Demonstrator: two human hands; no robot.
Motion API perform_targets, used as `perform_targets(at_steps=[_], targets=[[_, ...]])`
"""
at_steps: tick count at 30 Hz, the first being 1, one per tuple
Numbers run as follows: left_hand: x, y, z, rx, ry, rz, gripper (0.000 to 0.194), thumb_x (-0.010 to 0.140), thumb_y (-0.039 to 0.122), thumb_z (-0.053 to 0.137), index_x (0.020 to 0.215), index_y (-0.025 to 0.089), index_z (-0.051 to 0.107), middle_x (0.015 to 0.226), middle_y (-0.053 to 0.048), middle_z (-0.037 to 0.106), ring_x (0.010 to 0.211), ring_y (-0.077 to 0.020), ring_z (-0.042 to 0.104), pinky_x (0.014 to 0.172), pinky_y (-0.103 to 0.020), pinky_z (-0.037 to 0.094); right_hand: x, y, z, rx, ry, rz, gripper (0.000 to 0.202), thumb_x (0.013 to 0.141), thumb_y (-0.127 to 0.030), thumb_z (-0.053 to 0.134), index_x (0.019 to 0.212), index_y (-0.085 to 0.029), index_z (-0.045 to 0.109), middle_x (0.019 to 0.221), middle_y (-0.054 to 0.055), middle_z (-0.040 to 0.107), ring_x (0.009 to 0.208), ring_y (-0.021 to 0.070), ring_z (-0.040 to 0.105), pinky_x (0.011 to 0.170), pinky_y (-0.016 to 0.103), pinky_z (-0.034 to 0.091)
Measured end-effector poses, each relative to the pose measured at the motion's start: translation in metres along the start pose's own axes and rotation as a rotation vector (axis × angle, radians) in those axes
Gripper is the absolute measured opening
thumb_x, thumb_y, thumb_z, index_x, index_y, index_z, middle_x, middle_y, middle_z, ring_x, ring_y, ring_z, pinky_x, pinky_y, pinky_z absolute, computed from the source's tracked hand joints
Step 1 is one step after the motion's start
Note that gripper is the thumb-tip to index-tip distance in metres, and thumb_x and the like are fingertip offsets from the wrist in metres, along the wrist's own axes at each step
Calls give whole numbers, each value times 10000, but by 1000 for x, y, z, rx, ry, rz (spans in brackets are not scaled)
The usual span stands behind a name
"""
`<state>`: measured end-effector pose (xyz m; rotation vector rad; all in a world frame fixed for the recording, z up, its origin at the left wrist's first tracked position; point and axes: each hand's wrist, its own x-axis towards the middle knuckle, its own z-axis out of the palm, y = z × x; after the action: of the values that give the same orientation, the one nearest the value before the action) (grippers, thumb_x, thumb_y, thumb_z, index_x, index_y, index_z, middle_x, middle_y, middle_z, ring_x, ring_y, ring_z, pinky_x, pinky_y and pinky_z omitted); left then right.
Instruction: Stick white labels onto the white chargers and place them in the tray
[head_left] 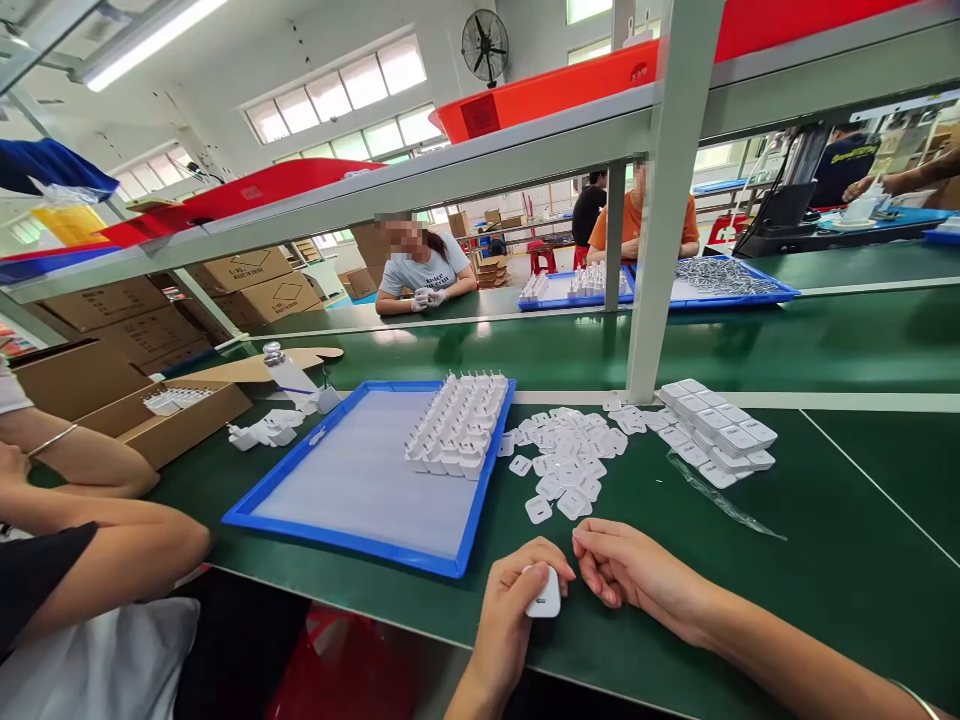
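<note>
Near the front edge of the green table, my left hand (517,600) grips a white charger (546,596) with a small dark slot facing up. Just to its right my right hand (619,565) hovers with fingers curled, thumb and index finger together; whether anything small is between them cannot be made out. Beyond both hands lies a loose pile of thin white plates (568,462). A blue-rimmed tray (352,545) stands to the left, with rows of white chargers (461,425), pins up, at its right end. Stacked white square pieces (716,425) sit at the right.
A metal shelf post (667,200) rises behind the pile. Clear plastic film (724,500) lies near the stack. More white pieces (266,428), a bottle (285,372) and a cardboard box (176,425) are left of the tray. A person's arm (112,530) rests at the left; others sit across.
</note>
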<state>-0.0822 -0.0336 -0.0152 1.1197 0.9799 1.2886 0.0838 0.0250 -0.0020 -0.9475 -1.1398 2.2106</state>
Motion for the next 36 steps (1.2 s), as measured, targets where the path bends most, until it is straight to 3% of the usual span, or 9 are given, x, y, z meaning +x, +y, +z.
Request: perform_targets(at_steps=[7,10,15,23,27,32,34,36], targets=[[1,-8,-7,22,68,41,267,736,350,743,601,124,699,674,-38,537,641,-131,443,597,-255,295,1,0,0,0,-6,15,361,732,-487,696,749,-178,508,571,-36,558,497,76,406,537,235,284],[-1,-5,-4,-47,106,7,216,726,350,760,732,141,709,703,-27,544,669,-130,452,618,-248,310,2,-1,0,2,-12,11,369,731,-493,707,752,-177,516,571,-36,558,494,76,407,538,236,280],[-4,-1,2,-165,80,-34,422,704,389,788,1044,175,657,861,-44,586,812,-162,505,726,-259,372,1,-1,1,12,-1,7,368,729,-488,717,764,-173,528,578,-35,559,495,75,407,540,237,284],[-5,-8,-4,-119,2,-41,270,857,394,658,1002,169,627,901,-49,567,843,-161,517,793,-271,399,0,1,-1,25,-21,5,321,785,-450,686,784,-165,538,600,-29,570,508,73,418,549,236,293],[-5,-8,-4,-105,43,-8,265,873,410,637,991,174,607,896,-47,553,845,-164,503,805,-276,398,0,1,-1,19,-14,10,305,779,-435,688,792,-165,545,600,-27,573,504,75,425,553,239,298],[-7,-6,-2,-38,-24,-13,368,889,425,624,1180,219,532,1031,-60,557,950,-191,501,894,-317,386,0,0,0,49,17,6,333,744,-451,719,816,-180,540,597,-31,575,508,85,431,547,241,292],[-5,-2,0,-35,-43,-4,332,905,402,610,1171,215,541,1010,-55,566,911,-179,508,881,-322,397,0,0,0,52,7,5,334,745,-449,722,820,-175,548,610,-25,581,514,83,429,550,241,293],[0,3,2,-175,-33,-8,290,902,415,606,1091,197,578,949,-48,560,817,-160,510,784,-311,433,0,1,-1,52,-2,2,344,743,-459,725,821,-171,553,620,-18,588,515,83,425,548,244,291]])
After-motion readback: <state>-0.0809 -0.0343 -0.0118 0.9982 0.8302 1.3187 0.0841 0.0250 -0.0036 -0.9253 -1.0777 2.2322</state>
